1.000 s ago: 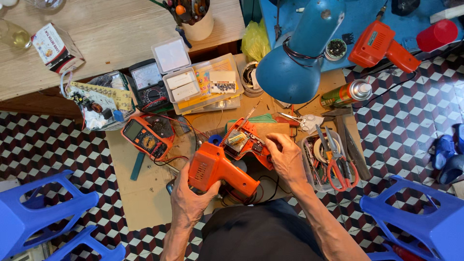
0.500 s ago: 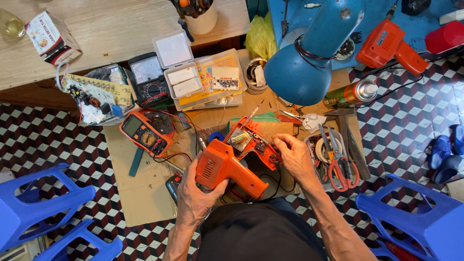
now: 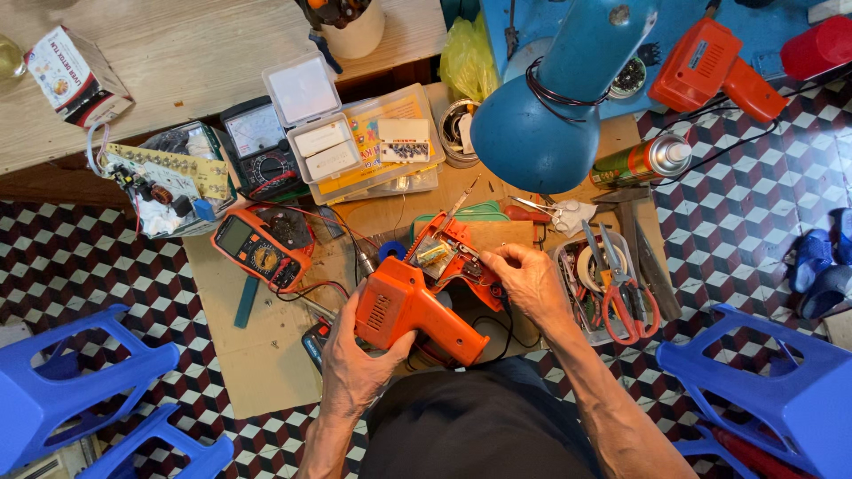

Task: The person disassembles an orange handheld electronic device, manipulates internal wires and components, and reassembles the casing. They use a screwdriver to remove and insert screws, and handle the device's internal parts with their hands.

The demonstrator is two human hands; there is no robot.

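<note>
An opened orange soldering gun (image 3: 417, 306) is being gripped by the left hand (image 3: 355, 364) while its exposed innards are being pinched by the right hand (image 3: 532, 284)

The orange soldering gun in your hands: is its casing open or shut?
Open. The orange soldering gun shows exposed internal parts at its front, where the right hand touches; the left hand grips its handle.

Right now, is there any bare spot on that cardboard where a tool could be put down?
Yes: the cardboard sheet is bare below the orange multimeter, beside the left hand. Around the opened orange tool and scissors tray it is crowded.
</note>
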